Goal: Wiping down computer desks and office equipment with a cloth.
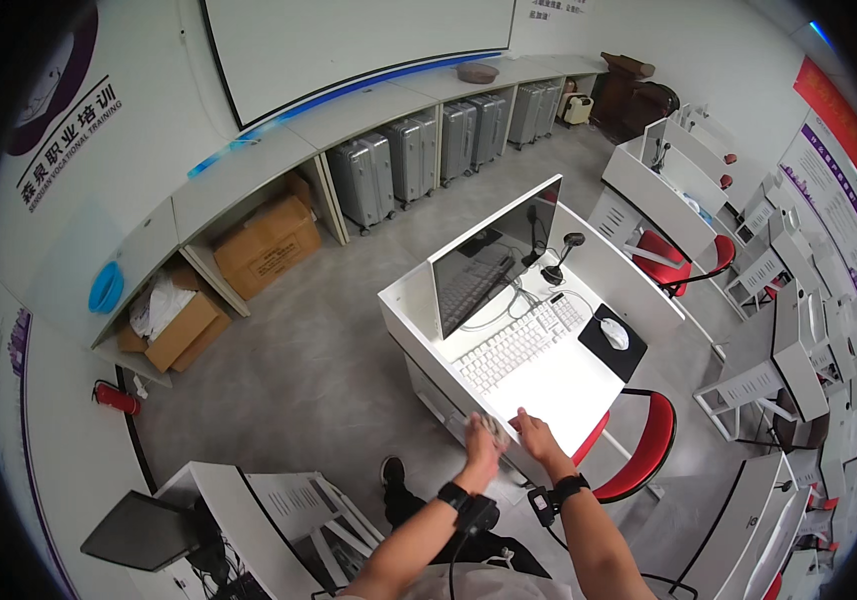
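Observation:
My left hand [481, 452] is closed around a crumpled greyish cloth [494, 429], at the outer side of the white desk's side panel [436, 367]. My right hand [539, 441] is just to the right, over the desk's near corner, with its fingers apart and nothing seen in it. Whether it touches the panel's edge is hard to tell. Beyond the hands, a white keyboard [518, 341] lies on the desktop [560, 390]. A white mouse [614, 334] rests on a black mouse pad [631, 361]. Behind the keyboard stands a monitor [500, 255] with a dark screen.
A black desktop webcam [553, 273] stands beside the monitor among loose cables. At the desk's near side is a red chair [642, 457]. Another desk [237, 510] with a monitor [140, 531] is at lower left. Silver suitcases [363, 180] and cardboard boxes [267, 244] fill wall shelves.

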The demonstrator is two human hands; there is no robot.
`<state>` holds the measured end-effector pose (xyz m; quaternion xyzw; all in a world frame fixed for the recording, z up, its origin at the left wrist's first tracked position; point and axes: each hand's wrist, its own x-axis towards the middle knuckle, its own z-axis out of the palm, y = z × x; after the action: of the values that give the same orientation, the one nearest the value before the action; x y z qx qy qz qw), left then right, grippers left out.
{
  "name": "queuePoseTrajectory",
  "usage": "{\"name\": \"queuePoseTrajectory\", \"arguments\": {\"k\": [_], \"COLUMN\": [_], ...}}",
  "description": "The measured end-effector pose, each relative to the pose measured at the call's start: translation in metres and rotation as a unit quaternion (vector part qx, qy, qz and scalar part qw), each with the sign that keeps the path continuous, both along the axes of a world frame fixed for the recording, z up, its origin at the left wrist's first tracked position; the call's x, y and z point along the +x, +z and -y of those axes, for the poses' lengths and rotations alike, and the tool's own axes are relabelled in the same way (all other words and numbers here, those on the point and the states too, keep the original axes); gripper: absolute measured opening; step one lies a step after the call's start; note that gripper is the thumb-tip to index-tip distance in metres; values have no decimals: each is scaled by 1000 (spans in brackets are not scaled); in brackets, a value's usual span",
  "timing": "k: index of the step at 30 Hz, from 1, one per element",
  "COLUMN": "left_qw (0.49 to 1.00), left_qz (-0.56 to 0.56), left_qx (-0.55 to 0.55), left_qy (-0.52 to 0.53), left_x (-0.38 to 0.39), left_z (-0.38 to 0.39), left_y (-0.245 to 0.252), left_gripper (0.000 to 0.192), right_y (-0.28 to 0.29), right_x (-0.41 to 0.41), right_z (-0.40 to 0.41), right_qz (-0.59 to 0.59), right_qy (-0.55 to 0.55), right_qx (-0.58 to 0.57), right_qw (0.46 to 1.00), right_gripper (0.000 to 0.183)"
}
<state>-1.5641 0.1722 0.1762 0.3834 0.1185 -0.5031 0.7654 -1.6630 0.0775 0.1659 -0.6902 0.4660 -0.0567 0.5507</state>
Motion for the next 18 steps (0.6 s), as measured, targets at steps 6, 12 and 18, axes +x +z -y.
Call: {"name": "queuePoseTrajectory", "arguments": {"k": [6,12,18], "left_qw": [932,906,953], "left_qz": [233,316,148], "left_qx": [239,238,222], "left_qy": [139,148,140], "left_x": [154,310,332], "left_z": [44,60,71], "left_y": [-41,-63,-93], "left_gripper": [42,54,55], "right_y": [19,31,43], "right_x": [5,16,16], "right_z": [-8,-19,-18], "right_qz": [-98,-163,-200], "right_qy": [15,-5,-2], "right_qx": [-94,-217,-221], "right_qw": [991,962,955], "right_gripper": [62,51,49]}}
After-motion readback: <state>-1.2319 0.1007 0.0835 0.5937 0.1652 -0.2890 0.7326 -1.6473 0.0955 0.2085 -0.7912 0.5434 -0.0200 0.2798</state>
